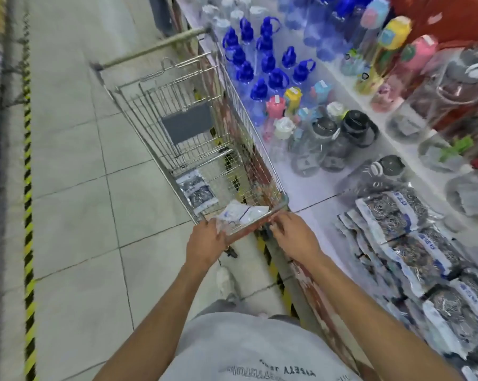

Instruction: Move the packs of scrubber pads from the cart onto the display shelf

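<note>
A wire shopping cart (160, 105) stands on the tiled aisle against the display shelf (312, 193). One pack of scrubber pads (197, 190) lies on the cart's bottom near its front end. A crumpled clear plastic bag (243, 214) rests at the cart's near edge. My left hand (204, 242) grips that near edge and the plastic. My right hand (292, 235) rests on the cart's near right corner with its fingers curled over the rim. Several packs of scrubber pads (405, 243) lie stacked in rows on the shelf to my right.
Blue-capped clear bottles (262, 64), coloured bottles (290, 103) and dark-lidded jars (342, 133) crowd the shelf beyond the pads. Yellow-black hazard tape (27, 188) runs along the floor at left and under the shelf's edge. My shoe (226, 281) is below the cart.
</note>
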The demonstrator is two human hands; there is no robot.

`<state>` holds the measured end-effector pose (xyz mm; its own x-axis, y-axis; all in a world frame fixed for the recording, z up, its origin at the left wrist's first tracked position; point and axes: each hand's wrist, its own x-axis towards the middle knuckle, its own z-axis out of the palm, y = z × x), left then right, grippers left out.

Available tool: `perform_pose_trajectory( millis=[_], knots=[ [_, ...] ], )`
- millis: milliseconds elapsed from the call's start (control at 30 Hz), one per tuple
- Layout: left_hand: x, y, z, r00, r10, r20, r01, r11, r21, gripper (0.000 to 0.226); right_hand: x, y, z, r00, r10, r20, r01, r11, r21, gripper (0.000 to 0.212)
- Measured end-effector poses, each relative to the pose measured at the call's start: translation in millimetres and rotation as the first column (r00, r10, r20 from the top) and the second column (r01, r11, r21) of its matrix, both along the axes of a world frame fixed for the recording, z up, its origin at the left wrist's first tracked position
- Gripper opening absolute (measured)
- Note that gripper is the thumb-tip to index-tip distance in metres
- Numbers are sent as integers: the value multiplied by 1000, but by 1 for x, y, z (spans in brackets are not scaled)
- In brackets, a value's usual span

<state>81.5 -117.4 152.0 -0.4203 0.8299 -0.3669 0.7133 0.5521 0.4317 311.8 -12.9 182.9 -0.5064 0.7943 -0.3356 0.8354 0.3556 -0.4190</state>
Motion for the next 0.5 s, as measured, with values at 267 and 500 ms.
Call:
perform_pose_trajectory(
  millis=[267, 500],
  knots=[
    [-62, 31, -18, 987, 127, 104, -127, 992, -7, 44, -101, 69, -22, 986, 132, 104, -124, 989, -74, 47],
    [-104, 80, -42, 944, 247, 219, -234, 969, -85, 44, -145, 121, -76, 962, 184, 200, -135, 963, -234, 50]
  ],
)
